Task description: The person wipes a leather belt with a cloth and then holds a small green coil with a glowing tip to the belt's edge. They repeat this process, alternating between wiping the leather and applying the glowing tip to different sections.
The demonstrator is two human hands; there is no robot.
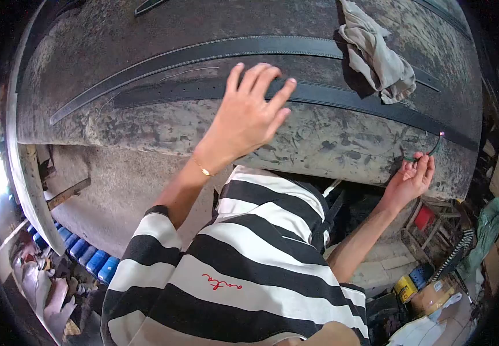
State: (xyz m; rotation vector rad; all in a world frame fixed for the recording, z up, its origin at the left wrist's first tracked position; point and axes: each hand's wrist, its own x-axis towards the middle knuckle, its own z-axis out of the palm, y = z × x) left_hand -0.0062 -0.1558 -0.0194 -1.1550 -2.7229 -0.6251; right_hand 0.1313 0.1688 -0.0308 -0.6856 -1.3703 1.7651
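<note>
Two long black straps lie curved across the worn table. The upper strap [203,52] has light stitching along its edges; the lower strap [341,104] has small holes toward its left end. My left hand [252,101] is over the lower strap, palm down, fingers apart, holding nothing. At the right, my right hand [414,176] has its fingers closed on a thin dark green cord [437,145], whose far end shows a small pink glowing tip near the lower strap. A crumpled grey cloth [379,55] lies over part of the upper strap.
The table's front edge [249,158] runs just before my body. A thin thread [189,73] lies between the straps. Below left stand several blue containers [97,262] beside scraps. Below right are a wooden stool [431,225], a yellow container [405,288] and a cardboard box [432,297].
</note>
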